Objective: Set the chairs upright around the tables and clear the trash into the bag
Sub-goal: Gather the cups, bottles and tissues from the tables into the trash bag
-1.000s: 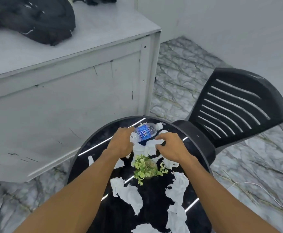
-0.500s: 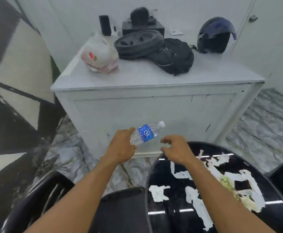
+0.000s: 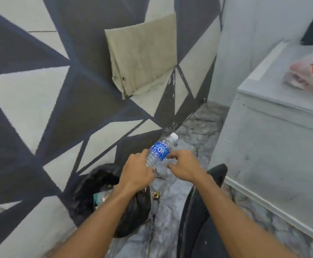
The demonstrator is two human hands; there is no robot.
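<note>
A clear plastic water bottle (image 3: 159, 150) with a blue label and white cap is tilted in the air, cap up and to the right. My left hand (image 3: 138, 173) is shut on its lower end. My right hand (image 3: 184, 164) is just right of the bottle with curled fingers apart, its index fingertip at the label, holding nothing. Below my left forearm a black trash bag (image 3: 96, 187) stands open on the floor against the patterned wall, with some trash visible inside. A black chair (image 3: 198, 211) is partly under my right forearm.
A white cabinet (image 3: 267, 138) fills the right side, with a pinkish plastic bag (image 3: 308, 75) on top. A folded beige cardboard sheet (image 3: 142, 53) leans on the black-and-white geometric wall. A marbled floor strip runs between wall and cabinet, with a small scrap (image 3: 156, 195) by the bag.
My view has swung left from the round table to the wall corner. The bottle stays in my left hand and now hangs above the black trash bag. My right hand has come close to it.
</note>
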